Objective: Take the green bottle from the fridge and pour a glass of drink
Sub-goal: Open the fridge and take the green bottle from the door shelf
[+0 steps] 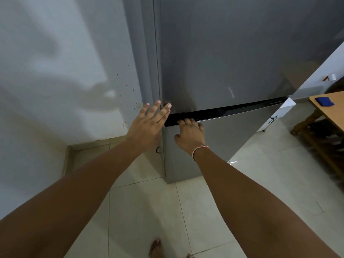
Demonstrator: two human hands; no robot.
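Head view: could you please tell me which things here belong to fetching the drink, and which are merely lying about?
Job: tall grey steel fridge; its black handle groove; right hand; left hand.
Lying about: wooden table; blue cloth; white tape roll.

No legible text — anywhere.

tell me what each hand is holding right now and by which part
The right hand hooks its fingers over the top edge of the lower fridge door. The left hand is open, holding nothing.
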